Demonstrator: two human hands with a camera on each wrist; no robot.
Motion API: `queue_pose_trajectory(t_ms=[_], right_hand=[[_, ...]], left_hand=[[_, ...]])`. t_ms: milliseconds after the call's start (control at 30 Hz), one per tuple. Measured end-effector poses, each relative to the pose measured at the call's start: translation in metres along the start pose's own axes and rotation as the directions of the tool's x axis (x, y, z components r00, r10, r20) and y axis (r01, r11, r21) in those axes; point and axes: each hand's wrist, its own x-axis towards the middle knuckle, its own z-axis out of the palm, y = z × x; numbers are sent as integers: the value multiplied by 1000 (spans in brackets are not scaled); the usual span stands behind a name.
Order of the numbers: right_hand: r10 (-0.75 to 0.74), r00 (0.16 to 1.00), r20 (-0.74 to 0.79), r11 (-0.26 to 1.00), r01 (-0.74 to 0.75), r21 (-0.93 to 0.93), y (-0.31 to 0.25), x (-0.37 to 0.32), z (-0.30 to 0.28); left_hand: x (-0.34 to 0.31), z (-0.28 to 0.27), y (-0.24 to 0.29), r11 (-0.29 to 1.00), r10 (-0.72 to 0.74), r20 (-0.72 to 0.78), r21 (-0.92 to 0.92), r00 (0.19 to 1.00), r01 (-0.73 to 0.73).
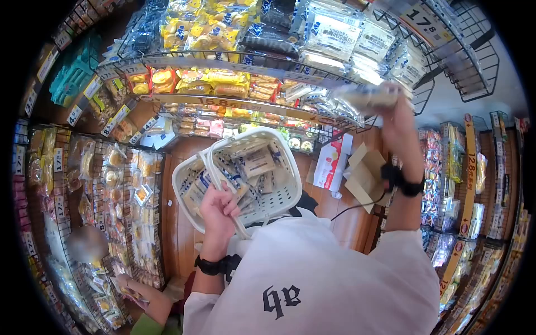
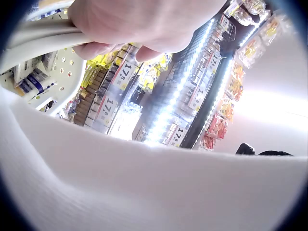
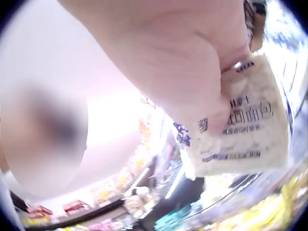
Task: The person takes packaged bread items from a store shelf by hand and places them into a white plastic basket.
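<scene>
My left hand (image 1: 219, 207) grips the handles of a white plastic basket (image 1: 287, 181), which holds several packets of bread (image 1: 258, 162). In the left wrist view, the fingers of the left hand (image 2: 139, 24) curl round the pale handles (image 2: 43, 36). Up at the shelf's right end, my right hand (image 1: 397, 114) pinches a bread packet (image 1: 365, 99), blurred in the head view. The right wrist view shows the thumb of the right hand (image 3: 192, 72) lying across the front of this cream-coloured packet (image 3: 250, 134) with dark print.
Wire shelves of packaged bread (image 1: 332, 33) run across the front, with more racks (image 1: 114, 206) at the left and right (image 1: 458, 167). An open cardboard box (image 1: 365, 176) stands on the wooden floor (image 1: 181, 245). Another person's arm (image 1: 148, 298) reaches in at the lower left.
</scene>
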Motion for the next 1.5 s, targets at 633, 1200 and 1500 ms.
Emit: queue_pose_trajectory(t_ms=[633,1200,1500], right_hand=[[-341,926,-164,834,218,-506,146,147,14],[-423,894,-148,903,402,-153,71,132,95],[-503,170,847,837,338,430,38,-24,166]], left_hand=[[4,55,-66,994,66,-89,-75,994,-73],[7,54,-61,1000,31,-9,-2,999,-31],[7,89,-59,996,40,-6,81,999,-40]])
